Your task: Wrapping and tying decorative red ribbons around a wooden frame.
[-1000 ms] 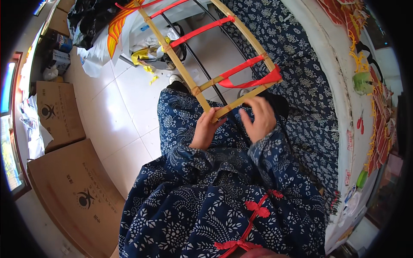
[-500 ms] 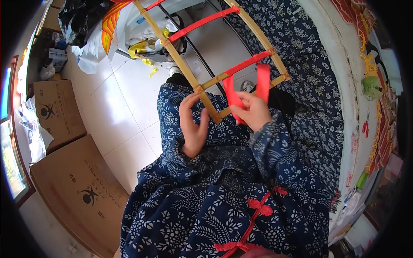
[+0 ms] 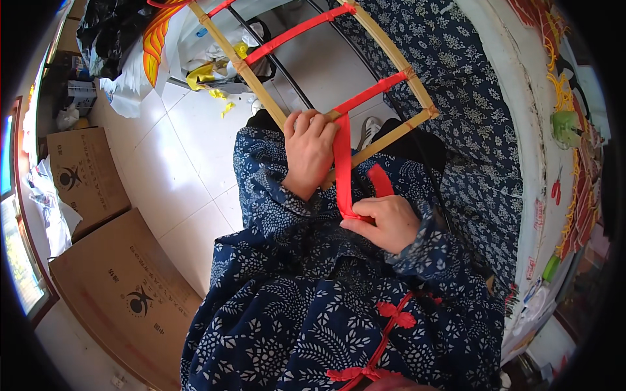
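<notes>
A bamboo frame (image 3: 391,135) slants over my lap, its crossbars partly wrapped in red strip. My left hand (image 3: 306,153) is closed round the frame near its lower left joint, hiding that corner. From the nearest wrapped crossbar (image 3: 372,93), a flat red strip (image 3: 343,166) runs down, taut, to my right hand (image 3: 386,223). Thumb and fingers of that hand pinch the strip below the frame. The strip's loose tail stands up behind the right hand.
Two cardboard boxes (image 3: 124,287) stand on the tiled floor at left. A black plastic bag (image 3: 107,42) and yellow scraps (image 3: 205,75) lie farther off. On the right, a white-topped table with patterned cloth (image 3: 479,169) carries small red scissors (image 3: 556,189) and a green container (image 3: 566,129).
My left hand has closed onto the frame's lower left part. The right hand has moved down toward me, drawing the red strip straight. The frame has shifted slightly left.
</notes>
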`<action>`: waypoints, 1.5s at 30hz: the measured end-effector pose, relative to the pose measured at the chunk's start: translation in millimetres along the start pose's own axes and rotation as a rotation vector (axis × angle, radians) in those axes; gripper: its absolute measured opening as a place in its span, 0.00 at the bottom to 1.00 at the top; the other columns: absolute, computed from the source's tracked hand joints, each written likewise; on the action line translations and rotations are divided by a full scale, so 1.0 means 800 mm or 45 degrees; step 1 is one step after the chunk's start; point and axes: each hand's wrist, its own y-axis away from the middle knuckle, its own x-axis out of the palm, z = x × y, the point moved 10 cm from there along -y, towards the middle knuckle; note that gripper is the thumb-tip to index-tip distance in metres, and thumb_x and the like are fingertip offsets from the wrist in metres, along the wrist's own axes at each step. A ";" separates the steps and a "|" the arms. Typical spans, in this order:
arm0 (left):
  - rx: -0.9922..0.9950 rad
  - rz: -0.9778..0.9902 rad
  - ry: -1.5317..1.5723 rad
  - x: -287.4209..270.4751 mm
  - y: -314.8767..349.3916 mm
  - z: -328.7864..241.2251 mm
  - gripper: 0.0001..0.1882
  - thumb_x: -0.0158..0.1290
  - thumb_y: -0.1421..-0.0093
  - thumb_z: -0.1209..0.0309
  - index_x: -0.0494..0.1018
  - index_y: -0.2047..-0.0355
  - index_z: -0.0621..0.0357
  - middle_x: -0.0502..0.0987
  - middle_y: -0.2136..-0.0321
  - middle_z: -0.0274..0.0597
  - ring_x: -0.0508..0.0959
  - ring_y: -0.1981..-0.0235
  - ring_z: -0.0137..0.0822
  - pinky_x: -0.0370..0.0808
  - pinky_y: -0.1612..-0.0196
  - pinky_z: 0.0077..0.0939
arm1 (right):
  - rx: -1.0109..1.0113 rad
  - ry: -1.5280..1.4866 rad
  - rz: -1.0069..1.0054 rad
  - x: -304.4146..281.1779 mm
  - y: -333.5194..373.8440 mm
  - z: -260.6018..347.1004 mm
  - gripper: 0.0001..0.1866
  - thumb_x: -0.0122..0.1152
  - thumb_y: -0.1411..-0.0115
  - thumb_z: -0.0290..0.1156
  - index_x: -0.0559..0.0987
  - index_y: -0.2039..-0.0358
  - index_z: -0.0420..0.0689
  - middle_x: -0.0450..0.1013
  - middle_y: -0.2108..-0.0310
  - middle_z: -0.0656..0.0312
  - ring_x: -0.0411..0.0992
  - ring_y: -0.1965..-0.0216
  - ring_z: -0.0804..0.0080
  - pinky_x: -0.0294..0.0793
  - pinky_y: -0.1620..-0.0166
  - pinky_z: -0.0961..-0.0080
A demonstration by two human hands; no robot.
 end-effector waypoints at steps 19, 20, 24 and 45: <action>0.144 0.079 0.040 0.008 0.021 -0.007 0.11 0.51 0.53 0.70 0.73 0.67 0.52 0.75 0.61 0.31 0.72 0.50 0.33 0.67 0.51 0.31 | -0.586 0.173 -0.667 -0.053 -0.130 -0.099 0.20 0.64 0.56 0.16 0.77 0.60 0.44 0.69 0.50 0.56 0.69 0.47 0.54 0.67 0.41 0.58; 0.150 0.094 0.053 0.010 0.022 -0.006 0.11 0.51 0.53 0.70 0.73 0.67 0.52 0.75 0.61 0.31 0.72 0.50 0.33 0.67 0.51 0.31 | -0.599 0.186 -0.670 -0.051 -0.130 -0.099 0.18 0.64 0.56 0.16 0.77 0.62 0.44 0.69 0.50 0.56 0.69 0.47 0.54 0.67 0.41 0.58; 0.133 0.153 0.036 0.011 0.023 -0.006 0.11 0.51 0.53 0.70 0.73 0.67 0.52 0.75 0.61 0.30 0.72 0.50 0.33 0.67 0.51 0.30 | -0.620 0.195 -0.659 -0.050 -0.128 -0.096 0.15 0.65 0.56 0.16 0.79 0.66 0.44 0.69 0.51 0.56 0.70 0.47 0.55 0.67 0.41 0.57; -0.201 -0.124 0.243 -0.022 0.003 0.042 0.11 0.57 0.58 0.76 0.72 0.72 0.54 0.76 0.67 0.31 0.73 0.58 0.35 0.65 0.57 0.32 | -0.533 0.196 -0.775 -0.064 -0.134 -0.081 0.07 0.65 0.50 0.24 0.79 0.68 0.46 0.77 0.63 0.62 0.76 0.58 0.61 0.74 0.49 0.59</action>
